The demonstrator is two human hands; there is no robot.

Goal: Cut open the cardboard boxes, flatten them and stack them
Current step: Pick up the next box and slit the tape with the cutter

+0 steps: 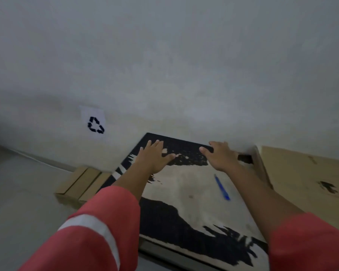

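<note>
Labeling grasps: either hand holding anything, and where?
Left hand flat on the panel, holding nothing. Right hand sits at its far edge; fingers hidden, grip cannot be told. Blue tool lies loose.

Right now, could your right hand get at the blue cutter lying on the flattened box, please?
Probably yes: the blue cutter lies uncovered on the flattened box, just nearer you than the right hand, with nothing between them.
</note>
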